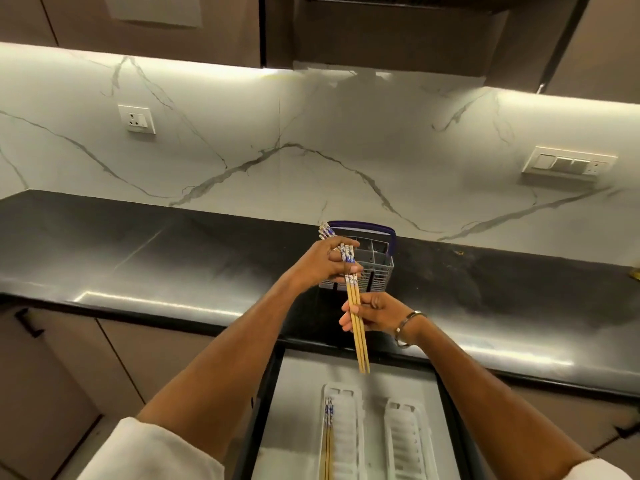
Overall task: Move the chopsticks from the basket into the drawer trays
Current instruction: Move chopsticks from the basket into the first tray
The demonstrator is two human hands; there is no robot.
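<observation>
- A person stands at a dark desk (pixel 173 258), holding a few chopsticks (pixel 356 327) between both hands above an open drawer (pixel 298 410).
- The left hand (pixel 325 263) curls its fingers (pixel 353 270) round the patterned blue-and-white tops, with a second small bunch (pixel 325 232) poking out behind its knuckles; the right hand (pixel 369 315) pinches the bare wooden shafts lower down.
- The grey basket (pixel 375 268) with the blue handle sits on the desk just behind the hands; whether any chopsticks are left in it cannot be seen.
- Two white trays (pixel 353 427) lie in the drawer; the left one already holds a pair (pixel 328 441), the right one (pixel 408 441) none.
- The sticks look light, stiff and smooth, likely to slide or fan apart; a pinch near mid-length with the ends squared up seems the safest hold for laying them flat into a tray groove.
</observation>
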